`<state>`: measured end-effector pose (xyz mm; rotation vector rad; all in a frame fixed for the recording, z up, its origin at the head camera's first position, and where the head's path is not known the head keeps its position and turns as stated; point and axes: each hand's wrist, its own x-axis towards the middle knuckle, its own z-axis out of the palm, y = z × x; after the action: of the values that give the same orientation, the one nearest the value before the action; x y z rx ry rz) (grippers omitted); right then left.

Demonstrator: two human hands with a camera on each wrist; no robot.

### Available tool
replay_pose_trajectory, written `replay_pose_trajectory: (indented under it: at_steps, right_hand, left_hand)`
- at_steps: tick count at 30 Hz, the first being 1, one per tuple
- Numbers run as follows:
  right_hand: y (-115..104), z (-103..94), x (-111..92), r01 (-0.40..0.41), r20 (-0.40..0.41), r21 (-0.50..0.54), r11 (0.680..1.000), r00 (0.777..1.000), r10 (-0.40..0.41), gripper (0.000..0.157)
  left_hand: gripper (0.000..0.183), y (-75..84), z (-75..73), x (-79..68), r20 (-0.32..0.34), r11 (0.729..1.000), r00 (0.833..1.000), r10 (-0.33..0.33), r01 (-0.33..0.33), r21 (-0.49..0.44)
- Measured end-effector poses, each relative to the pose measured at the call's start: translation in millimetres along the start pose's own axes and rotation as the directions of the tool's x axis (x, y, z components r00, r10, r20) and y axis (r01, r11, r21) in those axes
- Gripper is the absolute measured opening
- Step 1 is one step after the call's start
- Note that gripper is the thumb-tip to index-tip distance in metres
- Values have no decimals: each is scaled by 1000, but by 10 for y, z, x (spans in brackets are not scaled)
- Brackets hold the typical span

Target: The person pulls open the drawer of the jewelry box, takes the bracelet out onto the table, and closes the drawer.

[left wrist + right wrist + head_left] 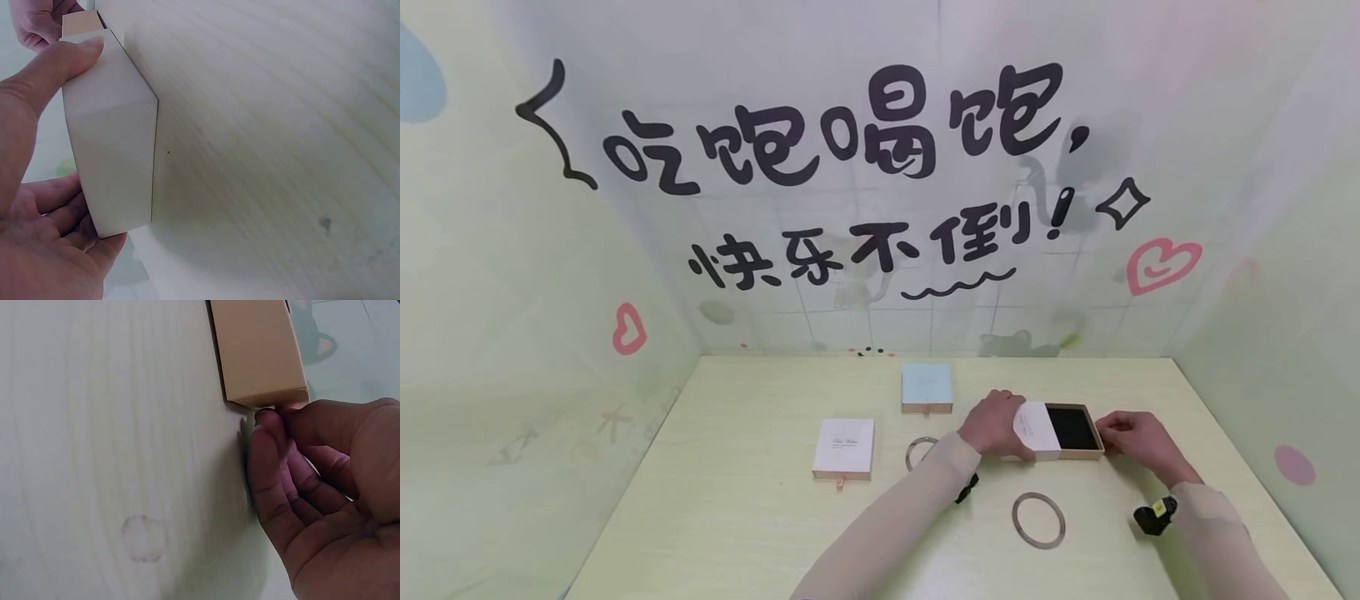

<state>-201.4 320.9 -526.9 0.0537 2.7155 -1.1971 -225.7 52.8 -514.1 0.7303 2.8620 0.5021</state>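
A white drawer-style gift box (1036, 427) lies on the table at the right, its tan drawer (1081, 455) slid partly out and showing a black lining. My left hand (996, 423) grips the white sleeve (115, 150), thumb on one side and fingers on the other. At the drawer's outer end, my right hand (1138, 437) pinches with thumb and forefinger; the fingertips hide what lies between them, probably the pull tab. In the right wrist view the drawer's tan side (259, 353) meets those fingertips. A round bangle (1036, 495) lies in front of the box.
Another bangle (909, 454) is partly covered by my left sleeve. Further left sits a closed white box (844, 446) with a small pull tab, and a light blue box (927, 383) stands behind. Printed walls (880, 325) enclose the table's back and sides.
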Motion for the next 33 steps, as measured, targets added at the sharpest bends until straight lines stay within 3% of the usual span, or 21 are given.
replay_pose_trajectory:
  at_steps: [16,33]
  right_hand:
    - [-10,73,1,21,-29,-6,1000,999,-22,20]
    - [-108,167,11,61,-9,14,998,998,-60,19]
  left_hand:
    - [82,-24,1,2,-18,1000,1000,12,-11,11]
    - [85,-17,26,32,-11,1000,1000,3,-3,-6]
